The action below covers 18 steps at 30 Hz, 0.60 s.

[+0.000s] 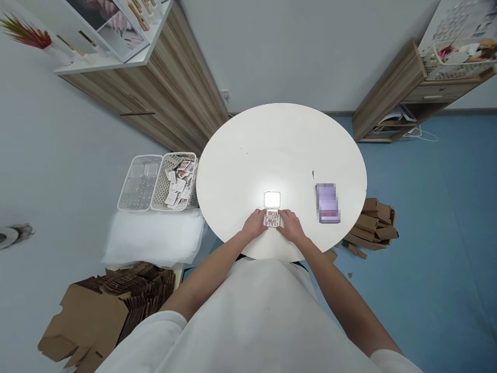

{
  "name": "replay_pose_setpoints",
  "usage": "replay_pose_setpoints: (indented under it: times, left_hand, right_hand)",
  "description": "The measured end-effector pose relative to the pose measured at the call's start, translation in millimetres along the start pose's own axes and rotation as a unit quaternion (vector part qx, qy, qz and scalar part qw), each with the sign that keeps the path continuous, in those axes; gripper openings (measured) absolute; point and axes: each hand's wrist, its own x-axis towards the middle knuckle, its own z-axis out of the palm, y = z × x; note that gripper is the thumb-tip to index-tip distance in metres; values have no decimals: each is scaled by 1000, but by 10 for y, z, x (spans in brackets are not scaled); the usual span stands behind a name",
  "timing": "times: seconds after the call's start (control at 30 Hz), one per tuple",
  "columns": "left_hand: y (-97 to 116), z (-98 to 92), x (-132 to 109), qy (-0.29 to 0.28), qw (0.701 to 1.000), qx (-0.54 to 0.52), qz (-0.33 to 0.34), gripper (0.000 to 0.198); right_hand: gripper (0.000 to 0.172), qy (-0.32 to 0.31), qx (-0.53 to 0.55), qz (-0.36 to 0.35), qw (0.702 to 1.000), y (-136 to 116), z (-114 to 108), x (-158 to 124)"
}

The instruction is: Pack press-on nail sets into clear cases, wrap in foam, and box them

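My left hand (pixel 254 224) and right hand (pixel 291 226) flank the small clear case (pixel 272 217) at the lower centre of the frame, close to the near edge of the table (pixel 279 145). Each grip is closed on one side of it, with the lid (pixel 272 199) standing open. The pieces inside look loose. I judge an uneven squeeze or a tilt could spill them, or push the case over the edge.

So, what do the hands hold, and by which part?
A small open case: left hand at its left side, right hand at its right side.
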Motion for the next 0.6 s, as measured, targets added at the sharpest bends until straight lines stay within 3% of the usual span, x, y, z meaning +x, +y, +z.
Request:
replay_pose_setpoints:
  times: [0.6]
  left_hand:
    - [-43,92,39,2,1000,-14,-6,71]
  right_hand:
    - [54,22,-46,-5,999,17,65,35]
